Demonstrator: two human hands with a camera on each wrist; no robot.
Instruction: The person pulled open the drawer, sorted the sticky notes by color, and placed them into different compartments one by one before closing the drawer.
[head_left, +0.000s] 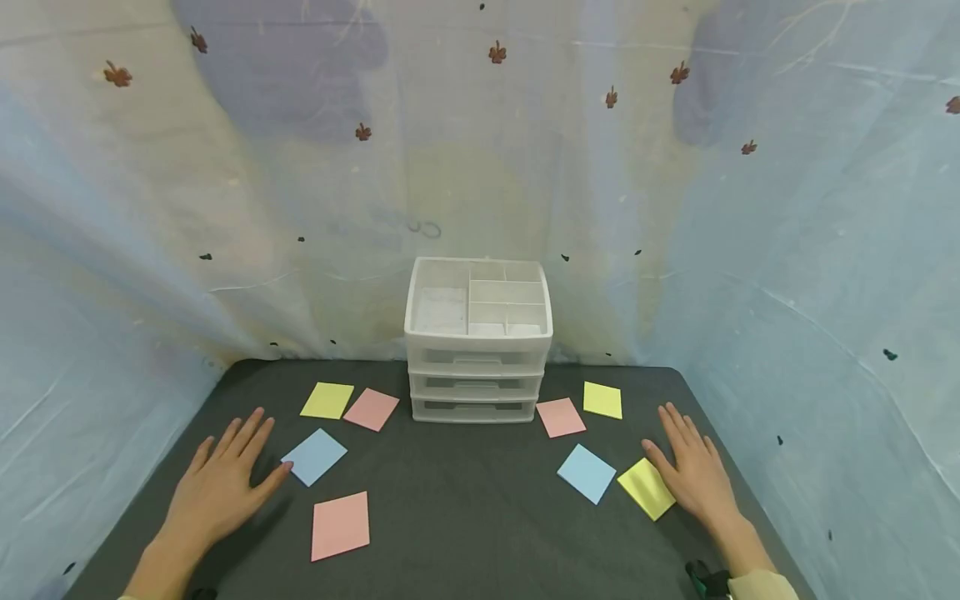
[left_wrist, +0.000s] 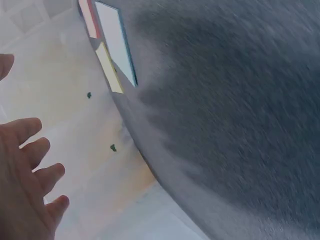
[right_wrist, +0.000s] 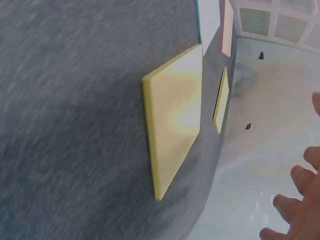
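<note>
Hands (head_left: 223, 487) (head_left: 696, 477) near blue pad (head_left: 318, 455) and yellow pad (head_left: 645, 492), apparently above black tabletop (head_left: 465, 517).

Matt paper note pads (right_wrist: 175, 120), smooth plastic drawer unit (head_left: 478, 340), rough felt-like tabletop (head_left: 465, 500), wrinkled cloth backdrop (head_left: 480, 167)

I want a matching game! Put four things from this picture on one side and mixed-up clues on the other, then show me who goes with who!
Things:
1. Left hand
2. Drawer unit
3. Right hand
4. Tabletop

Clues:
A. Nearest to a yellow pad
B. Dark and flat
C. Nearest to a blue pad
D. White, standing at the back

Right pairs: 1-C, 2-D, 3-A, 4-B
</note>
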